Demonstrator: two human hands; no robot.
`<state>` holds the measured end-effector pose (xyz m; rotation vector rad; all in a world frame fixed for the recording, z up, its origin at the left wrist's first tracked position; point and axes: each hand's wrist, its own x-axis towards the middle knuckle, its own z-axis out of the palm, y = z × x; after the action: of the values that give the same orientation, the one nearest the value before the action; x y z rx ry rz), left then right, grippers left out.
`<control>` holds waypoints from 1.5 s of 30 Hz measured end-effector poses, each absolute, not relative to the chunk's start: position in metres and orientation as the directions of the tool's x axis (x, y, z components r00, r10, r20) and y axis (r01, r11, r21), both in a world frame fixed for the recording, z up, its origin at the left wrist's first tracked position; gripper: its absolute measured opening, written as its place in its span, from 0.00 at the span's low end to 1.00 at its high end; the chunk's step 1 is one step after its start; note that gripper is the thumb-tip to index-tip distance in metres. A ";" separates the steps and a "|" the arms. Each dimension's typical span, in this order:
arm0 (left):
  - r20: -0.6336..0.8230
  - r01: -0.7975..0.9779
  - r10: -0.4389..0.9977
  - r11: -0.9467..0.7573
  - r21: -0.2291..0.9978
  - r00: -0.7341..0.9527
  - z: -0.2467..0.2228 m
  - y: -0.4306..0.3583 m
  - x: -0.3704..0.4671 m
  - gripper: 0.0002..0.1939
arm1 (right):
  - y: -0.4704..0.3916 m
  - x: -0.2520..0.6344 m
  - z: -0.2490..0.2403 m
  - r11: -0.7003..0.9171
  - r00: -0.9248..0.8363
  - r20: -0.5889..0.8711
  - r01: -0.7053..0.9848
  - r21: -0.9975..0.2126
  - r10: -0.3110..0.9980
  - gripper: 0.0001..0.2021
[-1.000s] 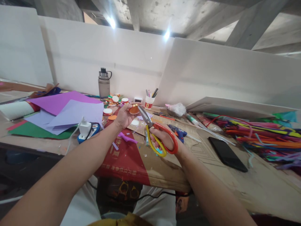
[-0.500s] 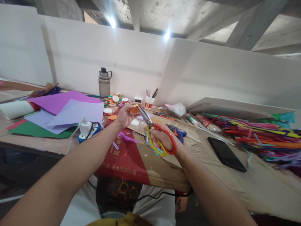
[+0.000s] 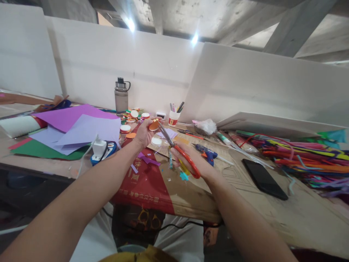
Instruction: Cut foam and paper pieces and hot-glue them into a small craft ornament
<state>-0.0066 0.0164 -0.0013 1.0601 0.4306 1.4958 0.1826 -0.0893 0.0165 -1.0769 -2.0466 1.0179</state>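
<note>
My left hand (image 3: 144, 134) pinches a small orange disc (image 3: 154, 126) with a yellowish strip along its upper edge. In my right hand (image 3: 184, 157) are scissors (image 3: 188, 160) with one red and one yellow handle loop. Their blade tips point up and left and reach the right edge of the disc. Below my left hand lie a white round piece (image 3: 156, 142) and purple paper scraps (image 3: 148, 160). A turquoise cut-out (image 3: 184, 176) rests on the cardboard just below my right hand.
Coloured paper sheets (image 3: 89, 131), a power strip (image 3: 111, 148) and a bottle (image 3: 121, 98) are at the left. A pen cup (image 3: 173, 118) stands behind. To the right are a glue gun (image 3: 208, 154), a phone (image 3: 264, 178) and pipe cleaners (image 3: 305, 156). Another person's hand (image 3: 56, 101) is far left.
The scissors have turned in my right hand, so the handle loops look narrower and sit slightly further left. The orange disc has moved slightly left and tilted. The turquoise cut-out shows more.
</note>
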 end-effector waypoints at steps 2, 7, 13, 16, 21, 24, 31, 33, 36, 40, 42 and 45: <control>0.375 -0.572 0.920 -0.248 0.782 0.112 0.000 0.014 -0.005 0.18 | -0.089 0.181 0.016 0.358 -0.467 0.139 0.422 -0.833 0.873 0.15; 0.355 -0.515 0.924 -0.237 0.824 0.143 0.003 0.007 -0.002 0.18 | -0.085 0.182 0.012 0.393 -0.445 0.189 0.427 -0.814 0.875 0.16; 0.366 -0.521 0.917 -0.237 0.820 0.159 0.005 0.004 0.000 0.18 | -0.081 0.183 0.009 0.386 -0.465 0.173 0.414 -0.825 0.868 0.16; 0.362 -0.520 0.920 -0.237 0.820 0.152 0.006 0.003 0.001 0.18 | -0.082 0.182 0.008 0.350 -0.455 0.145 0.407 -0.844 0.879 0.16; 0.352 -0.504 0.922 -0.230 0.833 0.161 0.006 0.002 0.001 0.20 | -0.084 0.182 0.006 0.317 -0.434 0.125 0.404 -0.858 0.892 0.17; 0.350 -0.490 0.922 -0.231 0.841 0.165 0.004 0.005 0.000 0.21 | -0.084 0.183 0.005 0.309 -0.421 0.121 0.414 -0.856 0.899 0.18; 0.368 -0.452 0.912 -0.256 0.854 0.179 -0.001 0.011 -0.002 0.17 | -0.082 0.182 0.006 0.323 -0.399 0.138 0.445 -0.835 0.907 0.17; 0.372 -0.434 0.913 -0.269 0.860 0.170 -0.002 0.012 -0.002 0.16 | -0.081 0.182 0.006 0.361 -0.395 0.181 0.450 -0.817 0.901 0.17; 0.369 -0.403 0.917 -0.283 0.870 0.152 -0.002 0.012 -0.001 0.15 | -0.080 0.181 0.007 0.396 -0.393 0.218 0.458 -0.796 0.893 0.17; 0.358 -0.383 0.923 -0.282 0.879 0.141 -0.003 0.012 -0.001 0.14 | -0.081 0.181 0.009 0.422 -0.407 0.225 0.498 -0.758 0.885 0.18; 0.353 -0.381 0.925 -0.278 0.881 0.142 -0.004 0.012 0.000 0.14 | -0.082 0.181 0.010 0.427 -0.409 0.226 0.512 -0.746 0.884 0.18; 0.347 -0.381 0.926 -0.270 0.884 0.148 -0.004 0.012 0.000 0.15 | -0.083 0.181 0.010 0.434 -0.407 0.234 0.518 -0.737 0.883 0.18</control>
<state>-0.0003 0.0117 -0.0045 1.2470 0.6147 1.4204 0.1814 -0.0827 0.0100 -1.1732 -2.0741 0.7675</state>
